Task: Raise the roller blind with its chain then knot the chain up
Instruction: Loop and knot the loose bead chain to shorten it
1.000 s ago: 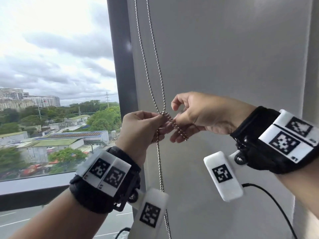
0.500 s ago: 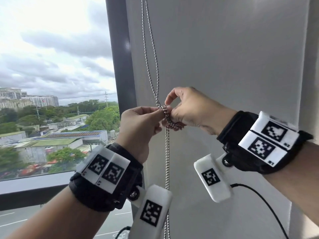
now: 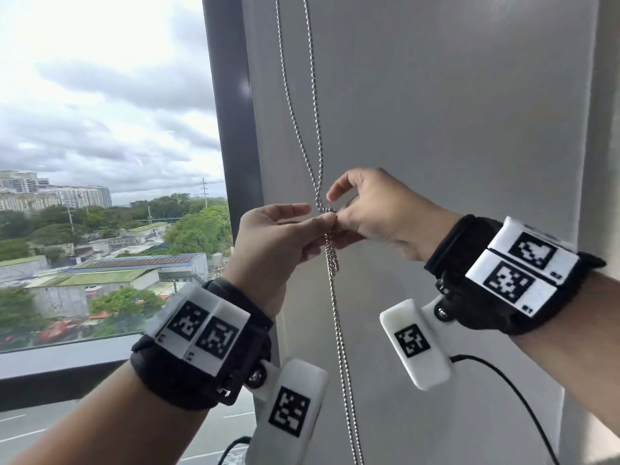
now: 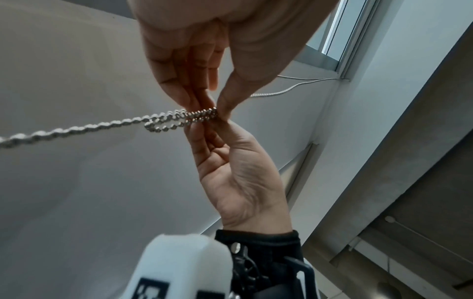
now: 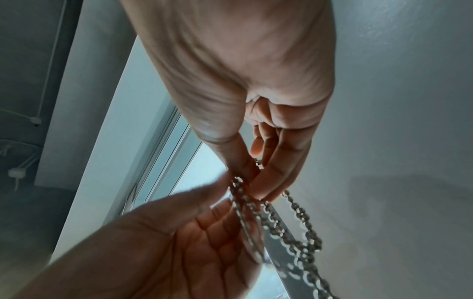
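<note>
Metal chain [image 3: 339, 323] pinched by both hands.

Chain [image 3: 337, 317] was silver beads against a plain pale grey wall [image 3: 453, 112]. Wrist straps [image 3: 174, 374] were black, carrying white tags [image 3: 203, 330] with black square codes (window frame [image 3: 231, 105] dark grey).

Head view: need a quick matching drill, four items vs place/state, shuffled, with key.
Column 1:
1. silver metal bead chain
2. left hand
3. right hand
4. dark vertical window frame post

Column 2:
A. stands between the glass and the grey wall
B. pinches the chain from the window side
C. hangs down the grey wall, looped at hand height
D. pinches the chain from the wall side, index finger raised

Pairs: 1-C, 2-B, 3-D, 4-A
</note>
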Demonstrator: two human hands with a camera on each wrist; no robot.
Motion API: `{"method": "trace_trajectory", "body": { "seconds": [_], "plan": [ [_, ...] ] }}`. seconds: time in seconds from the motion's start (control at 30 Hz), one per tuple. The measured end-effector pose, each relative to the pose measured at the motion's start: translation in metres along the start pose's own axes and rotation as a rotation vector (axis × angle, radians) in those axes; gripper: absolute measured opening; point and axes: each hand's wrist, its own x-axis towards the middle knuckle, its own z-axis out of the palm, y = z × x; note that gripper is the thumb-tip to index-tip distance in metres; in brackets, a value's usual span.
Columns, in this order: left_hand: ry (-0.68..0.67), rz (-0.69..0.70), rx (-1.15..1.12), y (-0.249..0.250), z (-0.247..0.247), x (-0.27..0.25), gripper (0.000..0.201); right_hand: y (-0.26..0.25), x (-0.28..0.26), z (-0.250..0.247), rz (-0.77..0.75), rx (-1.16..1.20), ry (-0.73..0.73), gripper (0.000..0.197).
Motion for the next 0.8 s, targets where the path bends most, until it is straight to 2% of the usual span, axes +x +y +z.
{"method": "trace_trajectory", "body": {
  "seconds": [0.13, 0.27, 0.4, 0.53, 0.6, 0.67, 0.73, 0.8],
  "plan": [
    [-0.036, -0.044, -0.052, -0.005, 0.000, -0.001, 0.018, -0.005, 0.003, -0.006, 0.046, 0.135, -0.002, 0.031],
    [-0.072, -0.105, -0.249, -0.003, 0.001, 0.002, 0.010, -0.010, 0.001, -0.009, 0.123, 0.186, -0.075, 0.029],
    [-0.113, -0.066, -0.100, -0.007, -0.001, 0.005, 0.004, -0.011, 0.004, -0.010, 0.120, 0.168, -0.076, 0.026],
    [-0.082, -0.010, -0.031, -0.016, -0.006, 0.012, 0.005, -0.021, 0.002, -0.012, 0.115, 0.061, -0.129, 0.018],
    [-0.074, 0.011, 0.003, -0.018, -0.008, 0.014, 0.008, -0.029, 0.001, -0.015, 0.099, 0.058, -0.142, 0.019],
    [-0.070, 0.037, 0.059, -0.021, -0.009, 0.017, 0.015, -0.034, 0.000, -0.019, 0.104, 0.042, -0.157, 0.029],
    [-0.072, 0.056, 0.088, -0.022, -0.012, 0.019, 0.020, -0.036, 0.001, -0.024, 0.116, -0.104, -0.178, 0.042],
    [-0.071, 0.065, 0.098, -0.023, -0.015, 0.021, 0.023, -0.038, 0.003, -0.028, 0.056, -0.416, -0.136, 0.040]
  ]
}}
